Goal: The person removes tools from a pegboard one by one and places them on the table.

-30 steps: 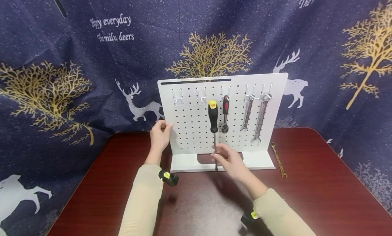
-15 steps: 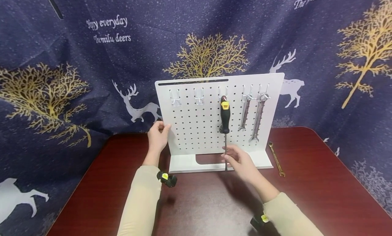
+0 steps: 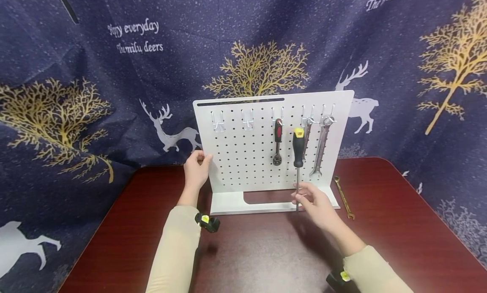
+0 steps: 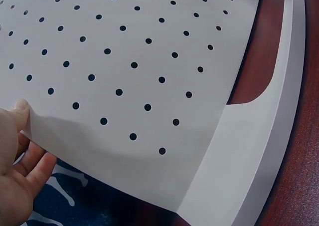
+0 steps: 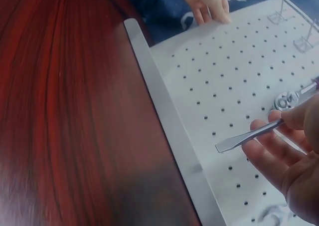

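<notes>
A screwdriver (image 3: pixel 298 151) with a black handle and yellow end stands upright in front of the white pegboard (image 3: pixel 243 157). My right hand (image 3: pixel 317 206) pinches its shaft low down between thumb and fingers. In the right wrist view the flat tip (image 5: pixel 229 143) sticks out past the fingertips. At the board's left edge my left hand (image 3: pixel 196 168) grips the panel, thumb on the front face (image 4: pixel 21 109) and fingers behind. A ratchet wrench (image 3: pixel 278 141) with a red and black handle hangs left of the screwdriver. The screwdriver's handle partly hides the smaller hanging wrench (image 3: pixel 308 130).
A larger wrench (image 3: pixel 322 147) hangs at the board's right. Clear hooks (image 3: pixel 218 121) sit at the upper left, with another such hook (image 3: pixel 248 120) beside them. A brass-coloured wrench (image 3: pixel 344 198) lies on the red-brown table (image 3: pixel 247 250) right of the board's base.
My right hand has carried the screwdriver rightward, across the front of the ratchet wrench to the smaller hanging wrench. The left hand keeps its grip on the board's edge.
</notes>
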Tool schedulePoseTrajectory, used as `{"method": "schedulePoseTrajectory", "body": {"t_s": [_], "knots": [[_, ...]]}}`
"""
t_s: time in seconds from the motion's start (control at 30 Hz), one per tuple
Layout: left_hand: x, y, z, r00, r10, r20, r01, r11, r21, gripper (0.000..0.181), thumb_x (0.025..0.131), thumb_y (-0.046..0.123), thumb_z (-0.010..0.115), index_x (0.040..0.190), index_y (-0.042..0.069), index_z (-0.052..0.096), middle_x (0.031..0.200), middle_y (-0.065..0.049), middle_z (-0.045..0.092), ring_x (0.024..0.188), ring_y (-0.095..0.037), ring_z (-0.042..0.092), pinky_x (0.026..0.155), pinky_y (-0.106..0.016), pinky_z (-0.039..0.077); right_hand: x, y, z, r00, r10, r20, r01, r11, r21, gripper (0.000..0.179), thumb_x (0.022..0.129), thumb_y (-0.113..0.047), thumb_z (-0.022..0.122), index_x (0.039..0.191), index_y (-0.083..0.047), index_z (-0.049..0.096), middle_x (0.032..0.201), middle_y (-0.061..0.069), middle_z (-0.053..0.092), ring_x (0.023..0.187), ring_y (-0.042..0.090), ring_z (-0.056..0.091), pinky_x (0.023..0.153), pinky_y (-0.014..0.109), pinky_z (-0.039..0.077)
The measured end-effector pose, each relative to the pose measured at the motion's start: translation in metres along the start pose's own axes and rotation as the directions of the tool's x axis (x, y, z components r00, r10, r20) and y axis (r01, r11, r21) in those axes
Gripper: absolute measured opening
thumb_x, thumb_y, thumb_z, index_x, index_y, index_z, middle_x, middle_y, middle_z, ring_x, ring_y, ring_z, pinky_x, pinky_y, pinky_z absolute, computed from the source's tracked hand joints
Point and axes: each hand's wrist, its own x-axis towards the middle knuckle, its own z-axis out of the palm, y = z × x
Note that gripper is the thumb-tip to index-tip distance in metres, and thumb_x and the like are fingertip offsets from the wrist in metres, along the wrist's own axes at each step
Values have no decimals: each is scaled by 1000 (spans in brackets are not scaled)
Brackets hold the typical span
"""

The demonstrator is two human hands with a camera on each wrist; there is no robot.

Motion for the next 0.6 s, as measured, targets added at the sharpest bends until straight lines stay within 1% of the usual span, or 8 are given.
{"method": "schedulePoseTrajectory", "body": {"t_s": [0.13, 0.33, 0.4, 0.53, 0.6], "knots": [[0, 0, 0, 1000, 1, 0, -1, 1000, 7, 19, 90, 20, 64, 94, 2, 57, 95, -17, 64, 87, -28, 59, 74, -35, 46, -5, 5, -9, 1000, -1, -8, 1, 1000, 20, 29, 94, -3, 53, 122, 3, 50, 100, 28, 65, 80, 12, 67, 64, 28, 56], [1, 0, -1, 1000, -1, 7, 1, 1000, 5, 19, 90, 21, 63, 93, 3, 56, 96, -17, 63, 87, -27, 58, 75, -33, 45, -12, 8, -22, 998, 24, -50, -24, 1000, 0, 29, 94, -2, 53, 122, 5, 50, 100, 31, 63, 78, 3, 65, 63, 29, 56], [2, 0, -1, 1000, -1, 11, 1, 1000, 4, 20, 91, 21, 63, 93, 3, 56, 96, -17, 63, 88, -28, 58, 76, -34, 45, -14, 9, -26, 998, 28, -59, -29, 1000, -6, 29, 94, -2, 53, 122, 5, 50, 100, 32, 63, 77, 3, 65, 63, 30, 56], [3, -1, -1, 1000, 4, 15, -4, 1000, 9, 20, 91, 22, 63, 93, 3, 56, 97, -17, 63, 88, -28, 57, 77, -34, 45, -19, 13, -34, 997, 7, -79, -9, 999, -34, 28, 94, -2, 54, 121, 5, 51, 97, 30, 64, 76, 4, 66, 62, 29, 56], [3, -1, -1, 1000, 2, 16, -2, 1000, 9, 20, 91, 22, 63, 93, 3, 56, 97, -16, 63, 88, -27, 57, 77, -34, 45, -21, 16, -37, 996, -5, -86, 0, 999, -53, 27, 94, -2, 54, 120, 5, 52, 95, 27, 66, 75, 5, 66, 61, 29, 56]]}}
